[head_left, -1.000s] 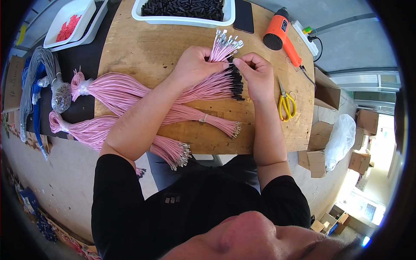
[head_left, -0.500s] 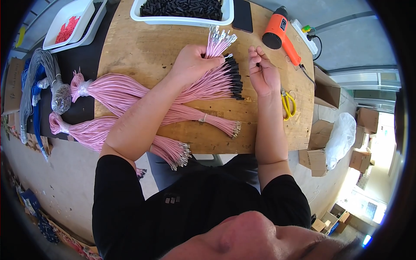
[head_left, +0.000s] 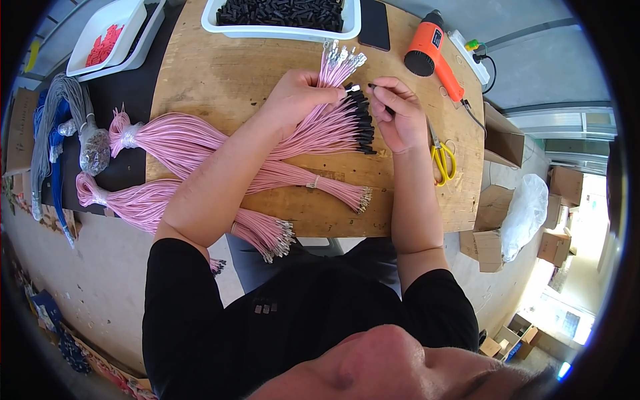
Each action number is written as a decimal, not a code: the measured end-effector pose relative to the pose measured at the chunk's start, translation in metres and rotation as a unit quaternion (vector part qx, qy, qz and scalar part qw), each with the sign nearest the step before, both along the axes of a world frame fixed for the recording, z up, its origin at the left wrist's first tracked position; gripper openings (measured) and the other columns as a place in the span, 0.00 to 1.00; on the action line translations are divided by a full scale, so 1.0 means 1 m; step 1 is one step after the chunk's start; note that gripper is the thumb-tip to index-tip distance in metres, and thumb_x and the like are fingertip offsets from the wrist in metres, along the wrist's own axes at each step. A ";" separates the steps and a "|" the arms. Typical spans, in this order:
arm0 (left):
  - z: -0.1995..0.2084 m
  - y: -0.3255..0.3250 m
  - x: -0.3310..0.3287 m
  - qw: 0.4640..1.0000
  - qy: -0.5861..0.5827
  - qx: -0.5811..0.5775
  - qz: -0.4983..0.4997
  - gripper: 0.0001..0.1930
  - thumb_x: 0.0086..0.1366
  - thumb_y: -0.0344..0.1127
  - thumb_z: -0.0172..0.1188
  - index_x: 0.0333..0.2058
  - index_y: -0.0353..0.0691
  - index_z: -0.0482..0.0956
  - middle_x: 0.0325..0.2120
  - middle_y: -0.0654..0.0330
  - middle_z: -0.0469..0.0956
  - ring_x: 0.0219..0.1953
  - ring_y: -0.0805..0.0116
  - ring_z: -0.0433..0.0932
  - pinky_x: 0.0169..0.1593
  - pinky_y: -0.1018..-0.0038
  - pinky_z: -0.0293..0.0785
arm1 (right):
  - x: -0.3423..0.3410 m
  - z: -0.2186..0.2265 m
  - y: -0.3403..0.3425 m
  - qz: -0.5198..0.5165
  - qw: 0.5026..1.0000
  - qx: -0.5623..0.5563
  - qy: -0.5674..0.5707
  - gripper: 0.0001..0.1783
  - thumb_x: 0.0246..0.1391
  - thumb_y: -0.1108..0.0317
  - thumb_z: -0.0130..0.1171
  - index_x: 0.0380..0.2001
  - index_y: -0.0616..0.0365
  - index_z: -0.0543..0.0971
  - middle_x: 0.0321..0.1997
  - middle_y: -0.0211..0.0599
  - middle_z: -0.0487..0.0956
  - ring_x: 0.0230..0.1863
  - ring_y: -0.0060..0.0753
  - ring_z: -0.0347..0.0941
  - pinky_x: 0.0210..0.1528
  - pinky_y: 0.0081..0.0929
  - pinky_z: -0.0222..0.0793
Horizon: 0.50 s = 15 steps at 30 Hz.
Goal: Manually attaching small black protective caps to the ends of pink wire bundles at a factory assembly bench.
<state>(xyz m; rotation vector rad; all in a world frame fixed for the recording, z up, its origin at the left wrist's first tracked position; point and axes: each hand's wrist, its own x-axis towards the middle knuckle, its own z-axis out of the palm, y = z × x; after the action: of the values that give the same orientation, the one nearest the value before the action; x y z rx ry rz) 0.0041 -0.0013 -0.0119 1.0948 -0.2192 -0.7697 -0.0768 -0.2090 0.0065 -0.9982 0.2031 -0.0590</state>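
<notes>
At the near edge of the wooden table (head_left: 307, 217), a pink wire bundle (head_left: 250, 227) hangs its metal-tipped ends over toward the person's lap. Just beyond lies a banded pink bundle (head_left: 333, 189), its terminals pointing right.

Farther in, above the tabletop, the left hand (head_left: 300, 100) grips a bunch of pink wires (head_left: 337, 77), their bare metal terminals fanned upward; its thumb and finger pinch one wire whose pale tip (head_left: 354, 88) points right. The right hand (head_left: 400, 113) faces it across a small gap, thumb and forefinger closed on a small black sleeve (head_left: 372, 86), near that tip but apart from it. Another dark piece shows lower among the fingers.

Below the gap, a row of black-sleeved wire ends (head_left: 363, 123) lies on the wood. Yellow-handled scissors (head_left: 443, 162) rest beside the right wrist. Beyond are an orange heat gun (head_left: 427, 48), a dark phone (head_left: 374, 27) and a white tray (head_left: 283, 31) filled with loose black sleeves (head_left: 280, 13).
</notes>
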 end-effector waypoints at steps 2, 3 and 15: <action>0.000 0.000 0.000 1.000 0.001 -0.007 -0.004 0.08 0.58 0.27 0.68 0.35 0.29 0.81 0.27 0.58 0.81 0.27 0.74 0.78 0.32 0.78 0.73 | -0.001 0.000 0.004 0.003 0.998 -0.056 -0.006 0.08 0.57 0.79 0.60 0.40 0.62 0.82 0.32 0.30 0.80 0.23 0.14 0.63 0.24 0.13 0.56; 0.001 0.000 0.000 1.000 0.005 -0.005 -0.003 0.08 0.57 0.26 0.68 0.35 0.29 0.81 0.27 0.59 0.81 0.27 0.74 0.78 0.32 0.78 0.73 | -0.002 0.000 0.007 -0.005 0.996 -0.093 -0.014 0.09 0.55 0.80 0.61 0.40 0.62 0.82 0.30 0.28 0.80 0.24 0.14 0.64 0.25 0.12 0.57; 0.004 0.000 -0.002 1.000 0.009 -0.003 -0.001 0.07 0.58 0.26 0.68 0.33 0.30 0.81 0.26 0.59 0.80 0.26 0.75 0.76 0.31 0.79 0.71 | -0.003 -0.002 0.014 -0.041 0.985 -0.160 -0.042 0.10 0.53 0.83 0.63 0.40 0.63 0.82 0.33 0.31 0.82 0.26 0.12 0.68 0.27 0.11 0.61</action>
<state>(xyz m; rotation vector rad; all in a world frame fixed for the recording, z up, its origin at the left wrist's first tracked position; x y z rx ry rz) 0.0021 -0.0010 -0.0078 1.0822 -0.2064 -0.7798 -0.0801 -0.1949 0.0040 -1.3050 0.1596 -0.2142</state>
